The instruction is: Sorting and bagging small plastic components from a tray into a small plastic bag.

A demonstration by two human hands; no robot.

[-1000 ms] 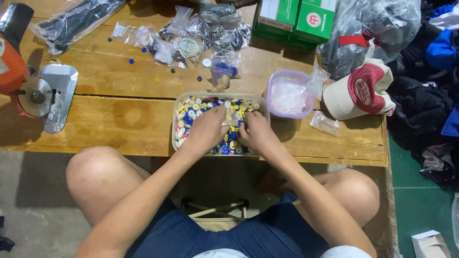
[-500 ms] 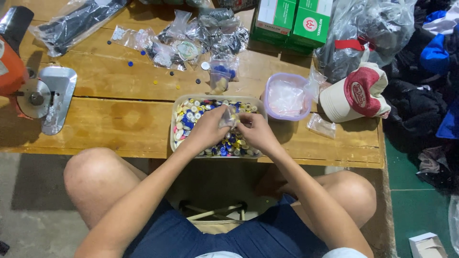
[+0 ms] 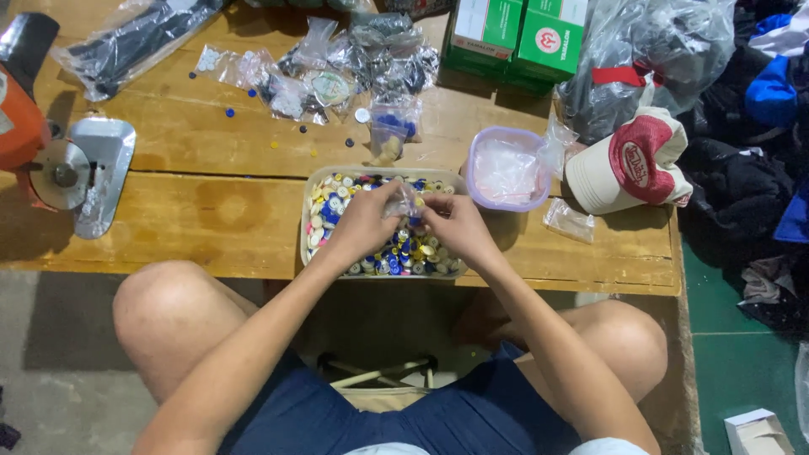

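Across the wooden table [image 3: 211,219], the biggest surface in view, everything is spread out, and the person sits at its near edge with bare knees under it. Far right, a heap of dark clothing [image 3: 742,194] spills off the side; beside it a big clear plastic bag [image 3: 649,59] of dark stuff stands on the table, with two green cartons [image 3: 518,38] to its left. At the left edge, an orange power tool with a round blade and metal base [image 3: 59,164]. A red and cream cap [image 3: 628,160] lies just right of a lilac tub [image 3: 506,168] holding clear bags. Along the back, a scatter of small plastic bags [image 3: 354,59], some with dark pieces inside.

Now to the centre: a shallow tray [image 3: 308,211] packed with blue, yellow and white bottle caps [image 3: 329,211] sits at the near edge of the table. Both hands are over it, close together. The left hand [image 3: 362,223] has its fingers curled, pinching one side of a small clear bag [image 3: 403,202]; the right hand [image 3: 455,227] pinches the other side with thumb and fingertips. The bag is held just above the caps, between the two hands. Whether anything is inside it is too small to tell
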